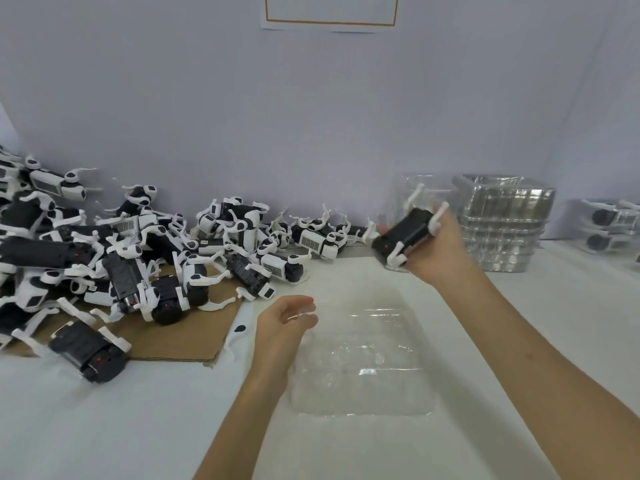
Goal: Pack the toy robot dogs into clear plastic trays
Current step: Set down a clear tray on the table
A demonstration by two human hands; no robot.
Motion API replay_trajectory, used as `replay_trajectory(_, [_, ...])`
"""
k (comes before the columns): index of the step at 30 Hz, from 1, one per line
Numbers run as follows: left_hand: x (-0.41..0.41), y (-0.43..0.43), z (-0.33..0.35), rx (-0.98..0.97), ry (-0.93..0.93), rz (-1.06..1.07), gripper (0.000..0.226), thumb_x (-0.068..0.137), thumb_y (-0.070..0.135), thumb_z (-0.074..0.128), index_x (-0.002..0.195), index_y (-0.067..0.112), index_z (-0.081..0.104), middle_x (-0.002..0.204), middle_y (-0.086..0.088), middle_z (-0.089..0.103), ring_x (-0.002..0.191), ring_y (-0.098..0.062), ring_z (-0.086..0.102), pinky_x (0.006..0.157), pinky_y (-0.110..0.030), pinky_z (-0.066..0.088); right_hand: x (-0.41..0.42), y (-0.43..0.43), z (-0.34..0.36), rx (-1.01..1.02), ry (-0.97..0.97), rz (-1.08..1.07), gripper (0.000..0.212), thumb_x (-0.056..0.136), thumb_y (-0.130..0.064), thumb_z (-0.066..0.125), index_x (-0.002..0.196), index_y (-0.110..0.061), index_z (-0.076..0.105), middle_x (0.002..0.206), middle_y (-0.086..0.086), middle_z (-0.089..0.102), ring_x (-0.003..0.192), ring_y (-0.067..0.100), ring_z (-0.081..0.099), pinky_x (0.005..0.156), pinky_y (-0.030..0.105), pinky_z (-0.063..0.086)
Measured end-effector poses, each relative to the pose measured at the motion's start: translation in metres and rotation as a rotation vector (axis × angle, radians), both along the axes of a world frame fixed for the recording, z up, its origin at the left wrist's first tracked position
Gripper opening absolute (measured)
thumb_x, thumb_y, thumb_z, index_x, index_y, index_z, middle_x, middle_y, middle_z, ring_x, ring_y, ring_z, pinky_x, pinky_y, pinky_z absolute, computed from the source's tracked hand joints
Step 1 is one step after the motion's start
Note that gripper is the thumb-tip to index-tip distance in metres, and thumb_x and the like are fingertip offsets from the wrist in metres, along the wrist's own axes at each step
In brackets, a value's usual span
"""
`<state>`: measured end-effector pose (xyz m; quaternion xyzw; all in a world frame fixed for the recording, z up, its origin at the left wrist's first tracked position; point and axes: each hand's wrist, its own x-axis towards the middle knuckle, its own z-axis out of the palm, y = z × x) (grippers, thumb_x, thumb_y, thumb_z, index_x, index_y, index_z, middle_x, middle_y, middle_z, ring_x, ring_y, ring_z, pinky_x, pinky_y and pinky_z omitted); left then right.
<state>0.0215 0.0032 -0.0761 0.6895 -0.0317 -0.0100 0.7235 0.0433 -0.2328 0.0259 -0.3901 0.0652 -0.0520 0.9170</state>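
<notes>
Right hand (441, 249) grips toy robot dog (403, 233), long axis rising rightward

Brown cardboard sheet (166, 342) flat on white table (104, 427); orange-bordered paper (330, 12) on grey wall (242, 116).

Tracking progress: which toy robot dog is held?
The toy robot dog gripped belly-up by the right hand, beside the tray stack; the heaped dogs lie untouched.
</notes>
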Motion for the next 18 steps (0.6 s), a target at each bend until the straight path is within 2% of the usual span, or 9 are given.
replay_trajectory(2, [0.000, -0.001, 0.000, 0.007, -0.005, 0.001, 0.030, 0.083, -0.007, 0.068, 0.099, 0.018, 0.072, 0.096, 0.005, 0.076, 0.074, 0.013, 0.063, 0.059, -0.003, 0.043, -0.022, -0.008, -0.008, 0.246, 0.008, 0.146, 0.021, 0.064, -0.045, 0.058, 0.066, -0.026, 0.065, 0.112, 0.004, 0.053, 0.112, 0.017, 0.045, 0.053, 0.030, 0.048])
replay_trajectory(4, [-0.001, -0.001, 0.000, 0.010, -0.008, 0.002, 0.030, 0.083, -0.008, 0.068, 0.099, 0.016, 0.072, 0.096, 0.005, 0.075, 0.073, 0.013, 0.062, 0.058, -0.003, 0.042, -0.042, -0.008, -0.015, 0.403, -0.022, 0.145, 0.013, 0.070, -0.033, 0.057, 0.062, -0.028, 0.048, 0.085, -0.009, 0.049, 0.115, 0.016, 0.045, 0.056, 0.034, 0.049])
replay_trajectory(6, [-0.001, -0.001, 0.000, 0.012, -0.007, 0.004, 0.029, 0.083, -0.009, 0.067, 0.099, 0.015, 0.072, 0.096, 0.004, 0.075, 0.071, 0.014, 0.062, 0.058, -0.003, 0.042, -0.060, -0.003, -0.020, 0.463, -0.081, 0.140, 0.015, 0.076, -0.025, 0.053, 0.063, -0.019, 0.048, 0.068, 0.002, 0.057, 0.092, 0.031, 0.060, 0.068, 0.044, 0.050])
replay_trajectory(7, [-0.001, -0.001, 0.000, 0.013, -0.005, 0.004, 0.029, 0.083, -0.009, 0.067, 0.100, 0.015, 0.072, 0.096, 0.004, 0.075, 0.070, 0.014, 0.061, 0.057, -0.003, 0.042, -0.070, -0.001, -0.020, 0.447, -0.107, 0.136, 0.019, 0.075, -0.020, 0.050, 0.061, -0.009, 0.056, 0.073, 0.014, 0.064, 0.081, 0.040, 0.063, 0.074, 0.050, 0.050])
replay_trajectory(9, [-0.001, -0.001, 0.000, 0.015, -0.001, 0.005, 0.030, 0.083, -0.009, 0.067, 0.100, 0.015, 0.071, 0.096, 0.003, 0.075, 0.070, 0.014, 0.062, 0.057, -0.003, 0.042, -0.079, 0.001, -0.024, 0.308, -0.147, 0.124, 0.024, 0.075, -0.007, 0.042, 0.067, -0.003, 0.064, 0.087, 0.022, 0.064, 0.079, 0.046, 0.066, 0.078, 0.057, 0.051])
replay_trajectory(11, [0.000, -0.001, 0.000, 0.015, 0.002, 0.004, 0.029, 0.083, -0.009, 0.067, 0.101, 0.014, 0.072, 0.097, 0.003, 0.075, 0.070, 0.015, 0.061, 0.057, -0.003, 0.042, -0.082, 0.003, -0.031, 0.015, -0.121, 0.084, 0.020, 0.081, 0.006, 0.044, 0.086, -0.001, 0.062, 0.094, 0.023, 0.061, 0.089, 0.049, 0.069, 0.083, 0.059, 0.054])
replay_trajectory(13, [-0.002, -0.001, 0.001, 0.002, 0.008, 0.002, 0.028, 0.085, -0.007, 0.066, 0.104, 0.012, 0.072, 0.097, 0.003, 0.075, 0.071, 0.014, 0.063, 0.059, -0.003, 0.043, -0.079, 0.005, -0.041, -0.284, -0.047, -0.038, 0.028, 0.090, 0.006, 0.055, 0.118, 0.003, 0.061, 0.117, 0.027, 0.063, 0.107, 0.042, 0.068, 0.095, 0.050, 0.056])
replay_trajectory(14, [-0.002, 0.000, 0.002, -0.013, 0.016, -0.004, 0.027, 0.087, -0.005, 0.064, 0.106, 0.012, 0.072, 0.097, 0.002, 0.076, 0.074, 0.011, 0.065, 0.061, -0.005, 0.044, -0.079, 0.007, -0.044, -0.396, -0.031, -0.113, 0.037, 0.090, 0.005, 0.061, 0.127, 0.000, 0.059, 0.123, 0.025, 0.063, 0.103, 0.036, 0.070, 0.088, 0.044, 0.059])
replay_trajectory(18, [-0.004, 0.002, 0.003, -0.069, 0.079, -0.055, 0.033, 0.086, -0.002, 0.057, 0.107, 0.017, 0.073, 0.101, 0.004, 0.077, 0.103, -0.014, 0.068, 0.087, -0.026, 0.050, -0.086, 0.005, -0.044, -0.755, -0.150, -0.388, 0.050, 0.078, 0.002, 0.080, 0.117, -0.021, 0.059, 0.111, 0.002, 0.070, 0.089, 0.014, 0.073, 0.071, 0.031, 0.059])
